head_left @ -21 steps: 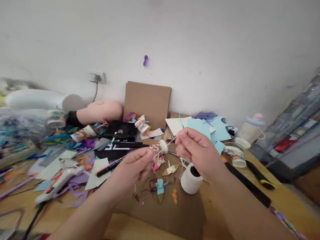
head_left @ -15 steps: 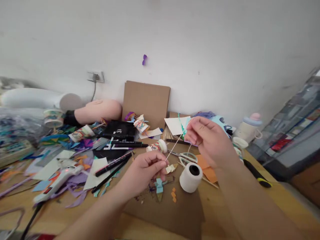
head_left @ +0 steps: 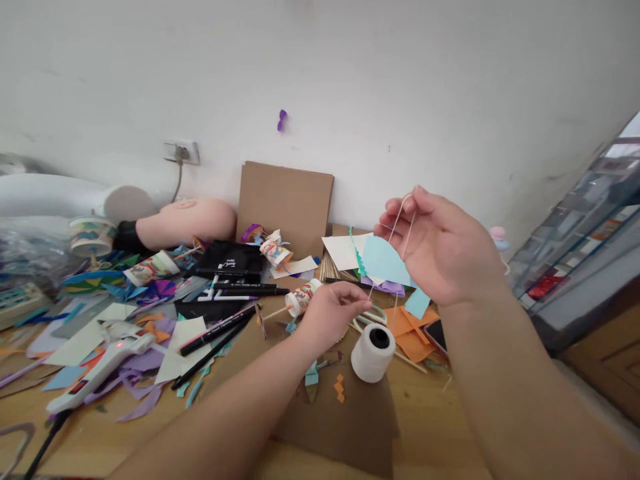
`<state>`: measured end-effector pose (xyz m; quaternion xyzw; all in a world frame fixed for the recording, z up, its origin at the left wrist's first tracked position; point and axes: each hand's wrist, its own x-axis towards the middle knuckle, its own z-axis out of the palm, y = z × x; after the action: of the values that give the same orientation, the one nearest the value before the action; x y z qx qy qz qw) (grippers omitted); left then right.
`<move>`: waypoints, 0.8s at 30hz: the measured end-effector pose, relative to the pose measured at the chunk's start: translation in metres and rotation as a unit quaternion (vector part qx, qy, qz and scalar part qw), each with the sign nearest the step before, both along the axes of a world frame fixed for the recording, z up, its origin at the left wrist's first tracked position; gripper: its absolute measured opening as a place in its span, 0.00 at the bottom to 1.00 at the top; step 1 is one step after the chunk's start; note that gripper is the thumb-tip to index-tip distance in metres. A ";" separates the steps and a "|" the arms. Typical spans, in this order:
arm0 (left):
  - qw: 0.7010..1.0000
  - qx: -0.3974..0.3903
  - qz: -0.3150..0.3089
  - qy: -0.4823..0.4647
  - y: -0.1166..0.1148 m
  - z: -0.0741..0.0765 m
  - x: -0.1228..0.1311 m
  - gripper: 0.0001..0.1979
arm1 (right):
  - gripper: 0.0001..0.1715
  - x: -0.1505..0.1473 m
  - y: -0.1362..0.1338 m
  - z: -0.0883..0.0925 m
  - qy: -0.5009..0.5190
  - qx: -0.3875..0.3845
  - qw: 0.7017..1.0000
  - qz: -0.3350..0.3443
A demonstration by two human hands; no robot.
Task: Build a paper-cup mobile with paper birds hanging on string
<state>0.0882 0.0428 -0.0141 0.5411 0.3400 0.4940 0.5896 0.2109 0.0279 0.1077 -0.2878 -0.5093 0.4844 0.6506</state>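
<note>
White thread runs between my two hands and down toward a white spool (head_left: 373, 355) standing upright on the brown cardboard. My left hand (head_left: 336, 312) is closed in a pinch on the thread (head_left: 371, 291), just above and left of the spool. Raised to the right, my right hand (head_left: 435, 243) holds a loop of the same thread between thumb and forefinger, its other fingers curled loosely. Scissors (head_left: 377, 316) lie behind the spool, partly covered. A patterned paper cup on a stick (head_left: 300, 300) sits behind my left hand, which partly hides it.
A glue gun (head_left: 107, 363) with a lit red light lies left among paper scraps. Black markers (head_left: 220, 330) lie between it and my left arm. Orange paper (head_left: 407, 330) is right of the spool. Cardboard sheets (head_left: 285, 207) lean on the wall behind.
My right hand has risen and moved right, drawing the thread up. My left hand has shifted right and slightly up. The view has turned a little to the right.
</note>
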 end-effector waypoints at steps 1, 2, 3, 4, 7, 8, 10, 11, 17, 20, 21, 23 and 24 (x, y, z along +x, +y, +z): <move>1.000 -0.004 -0.009 -0.008 0.001 -0.001 0.004 0.07 | 0.17 0.001 0.000 0.001 -0.001 0.002 1.000 -0.005; 1.000 -0.009 -0.020 -0.016 0.001 -0.002 0.008 0.08 | 0.17 0.002 0.000 0.002 -0.002 0.005 1.000 -0.008; 0.999 -0.013 -0.032 -0.025 0.002 -0.003 0.013 0.09 | 0.17 0.003 0.000 0.002 -0.003 0.009 1.000 -0.009; 0.998 -0.019 -0.044 -0.034 0.002 -0.004 0.017 0.10 | 0.17 0.004 0.000 0.002 -0.003 0.013 1.000 -0.011; 0.994 -0.034 -0.081 -0.057 0.003 -0.009 0.031 0.16 | 0.16 0.006 0.000 0.002 -0.007 0.024 0.999 -0.024; 0.993 -0.039 -0.092 -0.063 0.003 -0.011 0.036 0.18 | 0.17 0.006 0.000 0.002 -0.011 0.027 0.999 -0.032; 0.990 -0.045 -0.111 -0.072 0.003 -0.013 0.043 0.21 | 0.18 0.008 -0.001 0.004 -0.019 0.026 0.998 -0.047; 0.989 -0.046 -0.117 -0.074 0.002 -0.013 0.046 0.22 | 0.18 0.008 -0.001 0.005 -0.020 0.024 0.998 -0.054; 0.988 -0.039 -0.130 -0.067 0.005 -0.016 0.052 0.21 | 0.17 0.013 -0.004 0.011 0.009 0.024 0.996 -0.083; 0.990 -0.037 -0.123 -0.061 0.008 -0.018 0.051 0.19 | 0.17 0.016 -0.004 0.012 0.017 0.026 0.995 -0.090; 0.990 -0.037 -0.120 -0.062 0.009 -0.018 0.051 0.19 | 0.17 0.016 -0.004 0.012 0.011 0.027 0.996 -0.090; 0.991 -0.037 -0.114 -0.067 0.010 -0.017 0.049 0.18 | 0.19 0.018 -0.005 0.013 -0.013 0.029 0.995 -0.089; 0.990 -0.037 -0.112 -0.072 0.010 -0.015 0.048 0.18 | 0.20 0.018 -0.005 0.013 -0.021 0.031 0.995 -0.091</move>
<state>0.1360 0.0533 -0.0294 0.5165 0.2524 0.4498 0.6835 0.2291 0.0227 0.1209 -0.3230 -0.5095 0.4012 0.6893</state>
